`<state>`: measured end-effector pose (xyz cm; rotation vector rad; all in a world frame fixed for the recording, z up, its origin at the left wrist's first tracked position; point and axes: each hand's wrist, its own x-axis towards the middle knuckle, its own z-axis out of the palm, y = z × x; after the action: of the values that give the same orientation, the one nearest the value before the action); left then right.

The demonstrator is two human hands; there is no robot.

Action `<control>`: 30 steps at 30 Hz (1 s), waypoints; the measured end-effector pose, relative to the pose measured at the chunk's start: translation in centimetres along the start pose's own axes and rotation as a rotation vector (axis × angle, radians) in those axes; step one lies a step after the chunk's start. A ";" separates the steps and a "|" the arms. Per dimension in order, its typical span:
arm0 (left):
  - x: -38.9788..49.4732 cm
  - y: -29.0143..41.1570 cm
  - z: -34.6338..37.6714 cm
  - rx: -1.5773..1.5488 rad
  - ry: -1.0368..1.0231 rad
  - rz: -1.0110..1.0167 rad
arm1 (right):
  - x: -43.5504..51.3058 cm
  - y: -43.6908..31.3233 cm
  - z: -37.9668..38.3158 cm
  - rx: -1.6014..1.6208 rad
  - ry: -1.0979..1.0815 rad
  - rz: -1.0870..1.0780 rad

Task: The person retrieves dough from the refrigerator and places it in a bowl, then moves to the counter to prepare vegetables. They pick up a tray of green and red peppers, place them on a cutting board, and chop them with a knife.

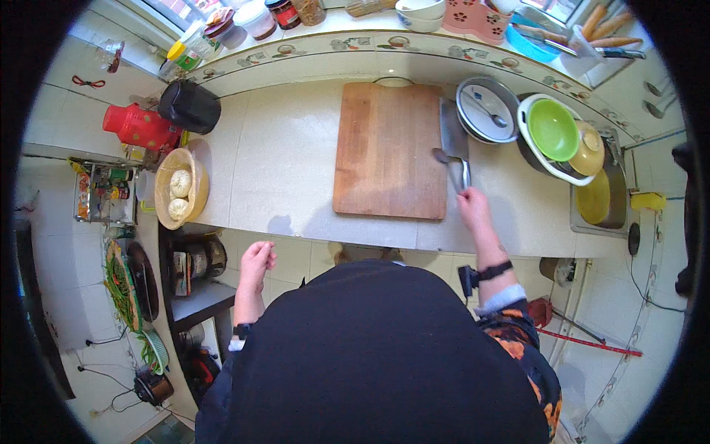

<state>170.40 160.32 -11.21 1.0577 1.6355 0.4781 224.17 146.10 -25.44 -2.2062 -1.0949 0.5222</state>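
My right hand (472,208) is closed around the handle end of a metal spoon (441,156), whose bowl overlaps the right edge of a wooden cutting board (391,150). A cleaver (455,130) lies along that edge, its metal handle reaching to my fingers; whether they touch it is unclear. My left hand (258,262) hangs in front of the counter's near edge, fingers curled, with nothing visible in it. Right of the cleaver, a metal basin (461,91) holds a white dish (482,102) with another spoon (497,120) in it.
To the right, a green bowl (553,130) and a yellowish bowl (588,149) rest in a white-rimmed basin (524,114) beside the sink (620,213). On the left are a basket (202,183) with two buns (179,183), a red thermos (141,127) and a black container (188,108). Jars (284,14) line the sill.
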 end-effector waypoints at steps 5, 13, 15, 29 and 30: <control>6.2 4.8 3.7 0.153 -0.208 0.073 | -2.8 7.9 -4.9 0.025 0.190 0.336; 14.1 8.1 13.1 0.508 -0.432 0.127 | -6.3 3.0 -6.0 -0.193 0.385 0.308; 14.9 8.0 14.8 0.533 -0.504 0.148 | -6.5 -0.3 -3.8 -0.001 0.140 0.223; 19.4 5.5 5.6 0.558 -0.095 0.415 | -5.3 -17.2 9.7 0.459 -0.938 0.026; 19.6 5.3 4.4 0.563 -0.004 0.403 | -5.1 -17.8 10.6 0.546 -1.015 -0.022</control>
<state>176.05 178.43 -19.70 1.8254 1.5924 0.2722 204.93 153.98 -20.80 -1.3998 -1.2149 1.7982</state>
